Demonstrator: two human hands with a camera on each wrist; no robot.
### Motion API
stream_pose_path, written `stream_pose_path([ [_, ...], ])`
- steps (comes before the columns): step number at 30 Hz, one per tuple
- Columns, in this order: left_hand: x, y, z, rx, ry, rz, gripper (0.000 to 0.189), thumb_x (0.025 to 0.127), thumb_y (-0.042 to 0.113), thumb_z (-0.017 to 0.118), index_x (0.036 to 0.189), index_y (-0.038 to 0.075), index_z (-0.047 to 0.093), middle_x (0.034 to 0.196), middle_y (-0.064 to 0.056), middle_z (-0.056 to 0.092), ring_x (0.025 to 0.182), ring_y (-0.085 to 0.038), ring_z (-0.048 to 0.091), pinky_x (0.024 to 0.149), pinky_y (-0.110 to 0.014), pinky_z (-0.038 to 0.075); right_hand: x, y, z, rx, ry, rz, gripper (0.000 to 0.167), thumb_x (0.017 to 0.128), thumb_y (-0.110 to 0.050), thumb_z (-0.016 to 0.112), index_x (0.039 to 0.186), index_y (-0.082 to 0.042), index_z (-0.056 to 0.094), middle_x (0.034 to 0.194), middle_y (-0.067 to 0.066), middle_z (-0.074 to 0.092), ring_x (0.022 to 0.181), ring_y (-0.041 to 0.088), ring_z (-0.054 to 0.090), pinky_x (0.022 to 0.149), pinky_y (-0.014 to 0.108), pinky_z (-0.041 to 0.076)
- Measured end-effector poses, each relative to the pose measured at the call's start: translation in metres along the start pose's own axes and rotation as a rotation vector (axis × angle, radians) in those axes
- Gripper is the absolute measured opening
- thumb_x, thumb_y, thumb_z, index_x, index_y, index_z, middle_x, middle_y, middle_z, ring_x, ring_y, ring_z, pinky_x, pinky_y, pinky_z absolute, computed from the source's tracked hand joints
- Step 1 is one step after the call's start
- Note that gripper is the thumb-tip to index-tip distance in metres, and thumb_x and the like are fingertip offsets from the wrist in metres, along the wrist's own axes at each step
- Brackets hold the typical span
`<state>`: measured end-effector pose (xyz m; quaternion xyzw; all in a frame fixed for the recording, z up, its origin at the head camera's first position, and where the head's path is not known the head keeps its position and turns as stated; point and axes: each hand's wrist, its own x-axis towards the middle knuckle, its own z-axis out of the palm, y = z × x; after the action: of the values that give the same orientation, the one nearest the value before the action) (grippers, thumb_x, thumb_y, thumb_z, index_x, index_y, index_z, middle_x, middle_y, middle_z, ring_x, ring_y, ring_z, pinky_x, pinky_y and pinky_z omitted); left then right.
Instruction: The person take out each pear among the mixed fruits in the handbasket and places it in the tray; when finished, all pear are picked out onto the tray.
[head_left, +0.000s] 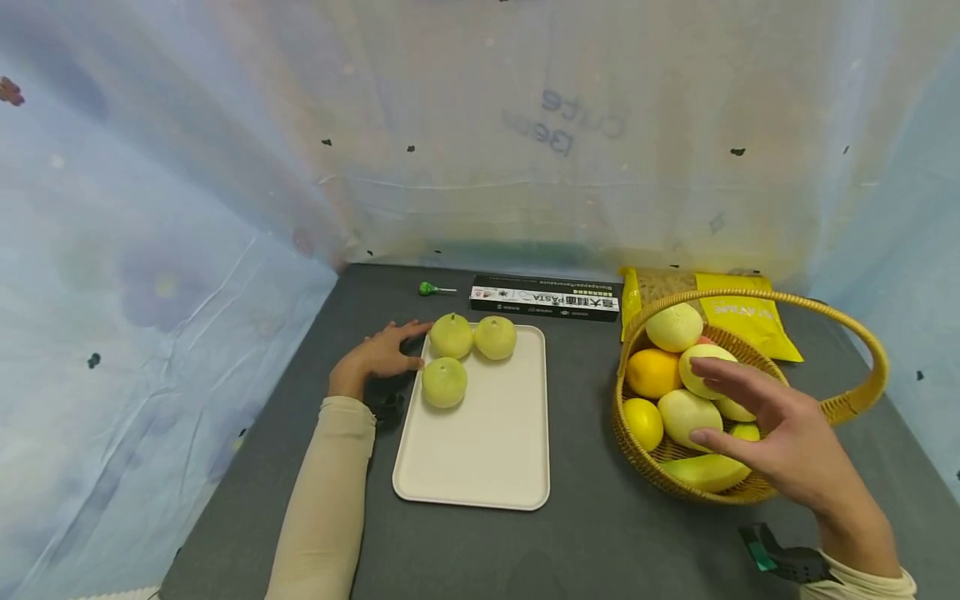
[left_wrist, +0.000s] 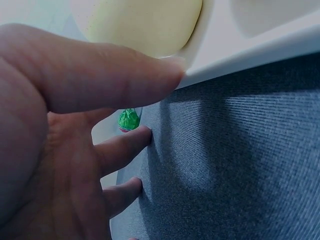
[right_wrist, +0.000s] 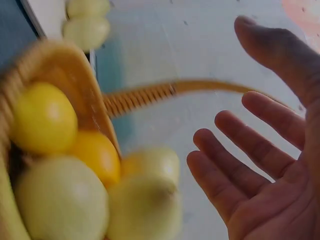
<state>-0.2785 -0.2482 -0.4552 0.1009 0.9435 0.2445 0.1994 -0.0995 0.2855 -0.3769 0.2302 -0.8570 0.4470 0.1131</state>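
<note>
Three pale yellow-green round fruits sit at the far left part of a cream tray: a left one, a right one and a nearer one. My left hand rests beside the tray's left edge, fingers spread; in the left wrist view its thumb lies right at the rim. Over the near right side of a wicker basket hovers my right hand, thumb and fingers apart, holding nothing. Inside the basket are an orange, a lemon and several pale round fruits.
Behind the tray lies a black-and-white pasta box, with a green-wrapped lollipop to its left. A yellow bag is behind the basket, whose tall handle arches up at the right. A pale curtain encloses the dark table.
</note>
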Motion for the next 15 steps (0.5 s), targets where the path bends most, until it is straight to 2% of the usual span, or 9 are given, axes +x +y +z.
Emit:
stream_pose_path([
  [3,-0.001,-0.001,0.000,-0.007,0.002,0.009,0.080,0.104,0.029,0.071,0.175,0.025,0.033,0.183,-0.016,0.019,0.168,-0.055,0.003,0.123,-0.088,0.000,0.001,0.004,-0.013,-0.042,0.037,0.005,0.087,0.074,0.020,0.090,0.153,-0.004,0.063,0.152,0.003,0.067,0.138,0.000,0.062,0.110,0.008,0.047],
  [9,-0.001,-0.003,0.001,-0.038,0.002,0.027,0.079,0.105,0.026,0.070,0.175,0.025,0.034,0.184,-0.014,0.019,0.169,-0.053,0.000,0.123,-0.088,-0.002,0.009,0.011,-0.027,-0.120,0.088,-0.003,0.089,0.072,0.019,0.092,0.152,-0.010,0.065,0.148,-0.013,0.068,0.134,-0.007,0.061,0.107,0.004,0.045],
  [12,-0.002,-0.002,0.001,-0.039,0.004,0.029,0.079,0.104,0.027,0.070,0.175,0.024,0.034,0.184,-0.015,0.019,0.168,-0.054,0.001,0.123,-0.088,-0.002,0.013,0.015,-0.030,-0.153,0.088,0.017,0.087,0.076,0.012,0.094,0.154,-0.015,0.065,0.148,-0.018,0.066,0.132,-0.011,0.059,0.105,0.001,0.043],
  [15,-0.002,-0.001,0.001,-0.041,0.004,0.030,0.079,0.104,0.027,0.070,0.175,0.024,0.034,0.184,-0.014,0.020,0.168,-0.054,0.001,0.123,-0.088,-0.002,0.017,0.017,-0.032,-0.191,0.070,0.076,0.083,0.082,-0.001,0.095,0.155,-0.024,0.064,0.149,-0.025,0.062,0.128,-0.015,0.057,0.102,-0.002,0.040],
])
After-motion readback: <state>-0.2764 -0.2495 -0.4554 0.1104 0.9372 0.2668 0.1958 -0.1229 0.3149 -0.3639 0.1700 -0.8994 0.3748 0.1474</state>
